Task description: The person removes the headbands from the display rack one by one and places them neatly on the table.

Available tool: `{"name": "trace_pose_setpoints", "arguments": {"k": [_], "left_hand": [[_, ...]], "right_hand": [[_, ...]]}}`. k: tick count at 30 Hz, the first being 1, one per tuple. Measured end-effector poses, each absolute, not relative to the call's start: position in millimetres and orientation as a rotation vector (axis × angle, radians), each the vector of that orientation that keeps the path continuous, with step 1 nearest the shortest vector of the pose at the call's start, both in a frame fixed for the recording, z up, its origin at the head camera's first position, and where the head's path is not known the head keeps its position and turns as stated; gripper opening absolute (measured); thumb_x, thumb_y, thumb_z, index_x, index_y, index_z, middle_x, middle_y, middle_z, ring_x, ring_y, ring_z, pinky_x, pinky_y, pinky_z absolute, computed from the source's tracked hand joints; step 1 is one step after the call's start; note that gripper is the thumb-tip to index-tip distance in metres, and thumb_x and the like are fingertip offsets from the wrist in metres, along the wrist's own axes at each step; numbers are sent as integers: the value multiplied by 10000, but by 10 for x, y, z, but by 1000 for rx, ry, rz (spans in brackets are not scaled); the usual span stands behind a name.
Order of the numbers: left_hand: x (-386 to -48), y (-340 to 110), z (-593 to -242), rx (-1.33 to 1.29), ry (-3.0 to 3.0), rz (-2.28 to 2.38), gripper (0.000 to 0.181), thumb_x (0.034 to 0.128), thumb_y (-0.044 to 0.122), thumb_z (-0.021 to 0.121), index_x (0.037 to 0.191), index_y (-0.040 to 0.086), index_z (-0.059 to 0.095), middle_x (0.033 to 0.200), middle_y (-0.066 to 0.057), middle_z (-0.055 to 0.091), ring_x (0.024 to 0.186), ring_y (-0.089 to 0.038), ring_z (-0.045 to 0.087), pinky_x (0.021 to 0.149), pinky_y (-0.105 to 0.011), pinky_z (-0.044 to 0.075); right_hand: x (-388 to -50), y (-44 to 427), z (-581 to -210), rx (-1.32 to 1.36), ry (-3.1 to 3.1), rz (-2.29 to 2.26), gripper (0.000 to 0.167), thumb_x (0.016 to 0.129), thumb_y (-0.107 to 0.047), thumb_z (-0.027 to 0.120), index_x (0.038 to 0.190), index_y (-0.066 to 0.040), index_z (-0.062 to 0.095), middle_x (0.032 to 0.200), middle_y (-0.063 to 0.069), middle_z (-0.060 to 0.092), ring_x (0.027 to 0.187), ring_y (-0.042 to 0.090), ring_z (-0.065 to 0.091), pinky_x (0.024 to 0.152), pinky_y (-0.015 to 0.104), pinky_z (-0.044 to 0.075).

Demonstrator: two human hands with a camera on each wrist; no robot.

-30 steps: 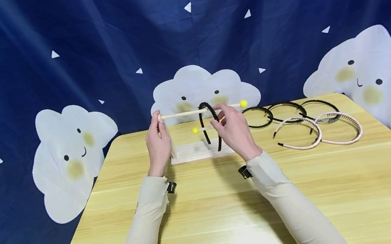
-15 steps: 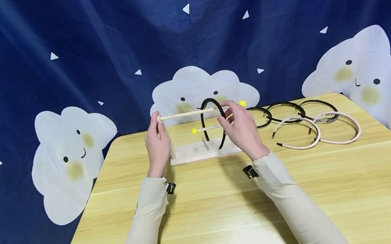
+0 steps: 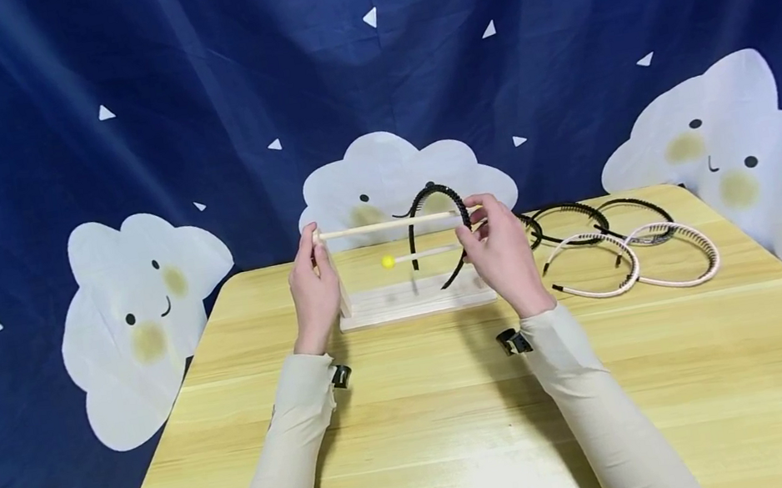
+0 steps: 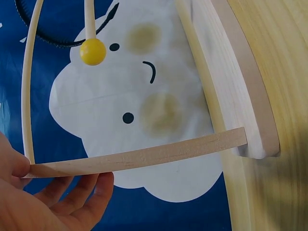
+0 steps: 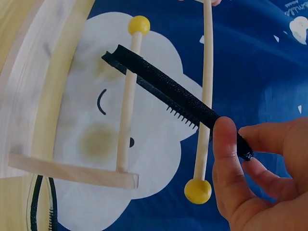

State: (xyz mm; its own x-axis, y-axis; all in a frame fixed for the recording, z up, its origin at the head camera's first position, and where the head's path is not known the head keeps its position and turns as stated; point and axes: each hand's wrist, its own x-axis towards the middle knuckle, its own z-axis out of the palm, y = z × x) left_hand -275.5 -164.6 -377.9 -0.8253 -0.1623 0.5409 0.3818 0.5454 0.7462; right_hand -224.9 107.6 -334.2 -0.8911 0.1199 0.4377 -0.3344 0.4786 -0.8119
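My left hand [image 3: 314, 302] pinches the top of the left upright [image 4: 144, 154] of a wooden stand, whose pale base [image 3: 401, 308] rests on the table. Between finger and thumb, my right hand [image 3: 509, 260] holds a black toothed headband [image 5: 168, 89]. It arches over the stand's upper rod [image 3: 366, 230], legs hanging down past the lower rod [image 5: 127, 106]. In the right wrist view the headband lies slanted across both rods, near the yellow ball [image 5: 198, 191] on the upper rod's end. Another yellow ball [image 3: 388, 262] caps the lower rod's left end.
Several black headbands [image 3: 635, 200] lie to the right of the stand. Two pale pink headbands [image 3: 599, 295] are in front of them. The wooden table [image 3: 406, 444] meets a dark blue curtain [image 3: 243, 64] with white clouds behind.
My right hand has slid the black headband rightwards along the upper rod, and its arch has risen a little. My left hand has stayed on the upright.
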Motion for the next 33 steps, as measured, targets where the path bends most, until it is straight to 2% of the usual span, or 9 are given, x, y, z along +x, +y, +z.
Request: {"name": "trace_pose_setpoints", "arguments": {"k": [8, 13, 18, 23, 30, 33], "left_hand": [[-2751, -1644, -3775, -186, -2213, -1248, 411, 1114, 186, 421, 1517, 165, 498, 1486, -86, 566, 1295, -258, 571, 1073, -464, 467], [-2756, -1646, -3777, -186, -2214, -1249, 413, 1115, 190, 418, 1519, 159, 495, 1484, -88, 567, 1283, -259, 576, 1066, -459, 472], [-2758, -1646, -3783, -193, -2208, -1251, 409, 1114, 178, 420, 1514, 148, 499, 1467, -102, 579, 1268, -270, 584, 1062, -466, 474], [-2755, -1639, -3780, -196, -2207, -1253, 409, 1114, 178, 418, 1514, 149, 498, 1464, -105, 580, 1266, -267, 583, 1066, -465, 471], [-2738, -1638, -3772, -193, -2205, -1257, 401, 1113, 178, 420, 1504, 154, 507, 1443, -117, 591, 1249, -277, 587, 1063, -474, 466], [-2738, -1639, -3776, -192, -2204, -1263, 402, 1113, 180, 421, 1505, 156, 506, 1448, -117, 588, 1252, -274, 583, 1067, -472, 461]], "right_hand": [[-2253, 1176, -3332, 135, -2216, 1490, 390, 977, -53, 632, 1350, 7, 534, 1133, 188, 580, 851, 298, 671, 575, 284, 599], [-2265, 1243, -3341, 94, -2202, 1493, 438, 984, -44, 616, 1407, -23, 504, 1138, 191, 564, 839, 274, 651, 571, 250, 589], [-2275, 1317, -3352, 48, -2179, 1536, 475, 988, -37, 602, 1450, -52, 492, 1136, 199, 551, 833, 211, 618, 607, 288, 608], [-2242, 1403, -3343, 14, -2174, 1578, 499, 1001, -59, 600, 1482, -62, 466, 1152, 203, 532, 848, 219, 631, 602, 207, 586], [-2194, 1542, -3341, -42, -2197, 1608, 565, 1020, -87, 564, 1551, -91, 369, 1128, 90, 476, 771, 92, 661, 650, 205, 591], [-2182, 1586, -3341, -68, -2209, 1620, 585, 1031, -106, 544, 1575, -112, 328, 1113, 45, 441, 763, 109, 677, 674, 219, 597]]}}
